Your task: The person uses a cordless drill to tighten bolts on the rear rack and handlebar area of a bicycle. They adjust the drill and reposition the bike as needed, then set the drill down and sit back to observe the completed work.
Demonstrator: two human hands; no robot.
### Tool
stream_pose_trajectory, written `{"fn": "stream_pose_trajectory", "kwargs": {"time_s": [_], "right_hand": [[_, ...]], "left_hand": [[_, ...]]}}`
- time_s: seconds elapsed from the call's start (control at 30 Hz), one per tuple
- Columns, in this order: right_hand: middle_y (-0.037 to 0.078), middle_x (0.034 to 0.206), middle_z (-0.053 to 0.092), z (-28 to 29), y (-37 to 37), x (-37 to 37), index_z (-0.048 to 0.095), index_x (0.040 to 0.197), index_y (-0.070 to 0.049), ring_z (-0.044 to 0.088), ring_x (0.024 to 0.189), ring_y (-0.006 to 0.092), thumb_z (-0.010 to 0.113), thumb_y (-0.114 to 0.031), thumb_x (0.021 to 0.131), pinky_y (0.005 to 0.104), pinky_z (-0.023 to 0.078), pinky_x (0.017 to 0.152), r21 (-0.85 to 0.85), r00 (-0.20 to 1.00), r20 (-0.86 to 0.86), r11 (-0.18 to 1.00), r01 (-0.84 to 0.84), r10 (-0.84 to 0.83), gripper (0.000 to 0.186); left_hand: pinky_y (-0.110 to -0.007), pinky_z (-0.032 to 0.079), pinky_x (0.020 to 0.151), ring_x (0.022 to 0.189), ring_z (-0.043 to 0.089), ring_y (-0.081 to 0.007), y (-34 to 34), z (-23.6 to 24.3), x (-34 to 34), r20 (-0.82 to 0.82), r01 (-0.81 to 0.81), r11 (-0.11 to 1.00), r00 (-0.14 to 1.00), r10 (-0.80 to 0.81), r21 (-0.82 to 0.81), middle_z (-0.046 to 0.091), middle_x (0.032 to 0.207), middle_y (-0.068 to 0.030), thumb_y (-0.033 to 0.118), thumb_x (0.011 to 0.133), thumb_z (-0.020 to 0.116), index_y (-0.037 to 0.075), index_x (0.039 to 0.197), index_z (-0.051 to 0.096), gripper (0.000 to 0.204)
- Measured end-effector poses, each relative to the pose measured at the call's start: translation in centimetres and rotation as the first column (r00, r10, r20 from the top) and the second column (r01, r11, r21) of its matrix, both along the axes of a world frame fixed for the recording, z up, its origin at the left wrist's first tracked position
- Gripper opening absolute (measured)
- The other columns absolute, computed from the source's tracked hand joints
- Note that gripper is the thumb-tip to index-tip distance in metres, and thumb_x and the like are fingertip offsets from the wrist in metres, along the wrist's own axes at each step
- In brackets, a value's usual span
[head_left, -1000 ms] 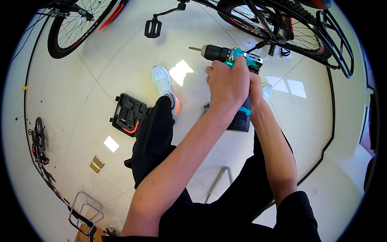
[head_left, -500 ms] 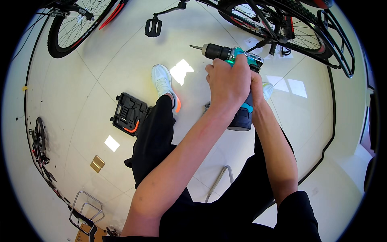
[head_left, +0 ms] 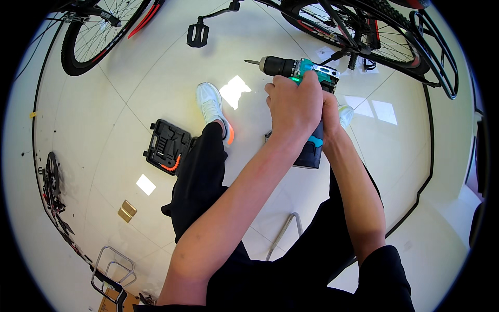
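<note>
A teal and black cordless drill point(head_left: 280, 66) is held up in front of me, with a pointed bit in its chuck aimed left. A green light glows on its side. My left hand point(head_left: 295, 101) is closed round the near side of the drill, its thumb on the top of the body. Behind it, my right hand point(head_left: 330, 110) wraps the grip from the right, its fingers partly hidden. The battery base point(head_left: 309, 157) sticks out below the hands. Whether a finger presses the trigger does not show.
An open black tool case point(head_left: 167, 146) with an orange flexible piece lies on the tiled floor by my left leg. Nearby is a small gold case point(head_left: 127, 210). Bicycle wheels point(head_left: 106, 36) and a pedal point(head_left: 197, 34) stand ahead. A rear rack point(head_left: 442, 57) juts out at right.
</note>
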State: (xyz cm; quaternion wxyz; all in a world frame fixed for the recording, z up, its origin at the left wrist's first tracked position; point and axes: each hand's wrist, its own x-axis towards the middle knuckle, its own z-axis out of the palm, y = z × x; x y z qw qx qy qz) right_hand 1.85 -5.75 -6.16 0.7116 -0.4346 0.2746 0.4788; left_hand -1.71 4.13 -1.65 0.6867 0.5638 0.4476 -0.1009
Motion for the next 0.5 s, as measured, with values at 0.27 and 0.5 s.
{"fn": "stream_pose_trajectory", "kwargs": {"time_s": [0.27, 0.5], "right_hand": [[0.008, 0.079, 0.064, -0.2, -0.42, 0.26, 0.059, 0.09, -0.005, 0.063, 0.068, 0.0215, 0.056, -0.015, 0.07, 0.0348, 0.055, 0.066, 0.033, 1.0, 0.015, 0.999, -0.02, 0.019, 0.022], [0.007, 0.078, 0.064, 0.08, -0.66, 0.47, 0.059, 0.089, -0.005, 0.063, 0.066, 0.0211, 0.056, -0.016, 0.07, 0.0349, 0.056, 0.065, 0.031, 1.0, 0.023, 0.999, -0.02, 0.019, 0.023]], "left_hand": [[-0.047, 0.039, 0.102, 0.118, 0.045, -0.0431, 0.05, -0.16, -0.06, 0.038, -0.011, 1.0, 0.999, 0.012, -0.007, 0.043, 0.124, -0.03, 0.032, 0.087, 0.05, -0.016, 0.115, 0.046, 0.055], [-0.047, 0.04, 0.101, 0.116, 0.047, -0.0427, -0.09, -0.16, 0.02, 0.048, 0.013, 1.0, 0.999, -0.015, 0.025, 0.044, 0.121, -0.0299, 0.025, 0.084, 0.053, -0.015, 0.113, 0.046, 0.05]]}}
